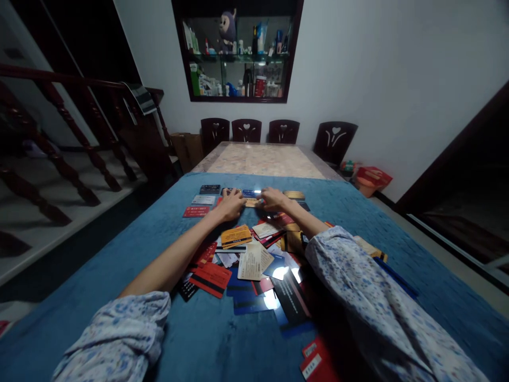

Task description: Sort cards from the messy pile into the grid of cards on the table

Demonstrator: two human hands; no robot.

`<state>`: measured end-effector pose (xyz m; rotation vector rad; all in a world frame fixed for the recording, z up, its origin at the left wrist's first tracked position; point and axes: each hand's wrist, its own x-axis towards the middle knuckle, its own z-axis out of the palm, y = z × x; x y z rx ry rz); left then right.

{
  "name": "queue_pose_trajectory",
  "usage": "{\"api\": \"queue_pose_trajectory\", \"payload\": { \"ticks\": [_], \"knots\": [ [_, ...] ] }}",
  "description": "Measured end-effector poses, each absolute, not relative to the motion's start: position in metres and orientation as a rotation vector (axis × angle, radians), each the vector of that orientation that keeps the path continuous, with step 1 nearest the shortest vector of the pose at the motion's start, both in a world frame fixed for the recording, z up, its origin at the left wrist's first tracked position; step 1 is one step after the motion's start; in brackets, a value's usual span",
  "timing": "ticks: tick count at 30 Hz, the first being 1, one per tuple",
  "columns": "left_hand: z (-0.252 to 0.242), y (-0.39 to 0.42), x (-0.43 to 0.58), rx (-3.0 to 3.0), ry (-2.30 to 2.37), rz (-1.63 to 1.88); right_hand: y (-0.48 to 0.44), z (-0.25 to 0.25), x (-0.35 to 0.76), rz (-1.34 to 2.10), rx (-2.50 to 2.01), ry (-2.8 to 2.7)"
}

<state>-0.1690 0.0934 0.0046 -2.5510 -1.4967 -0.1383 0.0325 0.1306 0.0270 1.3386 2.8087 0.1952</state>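
A yellow-gold card (251,202) lies near the far side of the blue cloth, just below a blue card (251,193). My left hand (233,205) bends its fingers at the left end of the yellow card. At the card's right end, my right hand (273,200) pinches with curled fingers, its tips partly hidden. Left of my hands, a dark card (210,189), a pale card (203,200) and a red card (196,212) form a column. To the right lies a gold card (294,194). Between my forearms spreads a loose heap with an orange card (236,236) and a cream card (251,263).
The blue cloth (131,254) covers the near part of a long table (270,159). Several dark chairs (246,130) stand along the far end. More red cards (320,361) lie near the front edge. Wooden railings (79,127) run at left.
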Motion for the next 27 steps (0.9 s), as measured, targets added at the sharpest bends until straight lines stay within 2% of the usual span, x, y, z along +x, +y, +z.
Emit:
{"api": "queue_pose_trajectory", "payload": {
  "ticks": [16,27],
  "knots": [
    [0.009,0.054,-0.165,-2.54,-1.514,-0.21,0.092,0.024,0.066,0.132,1.286,2.915],
    [0.01,0.02,-0.138,-2.6,-1.524,-0.342,0.078,-0.003,0.094,-0.061,1.13,3.175]
  ]
}}
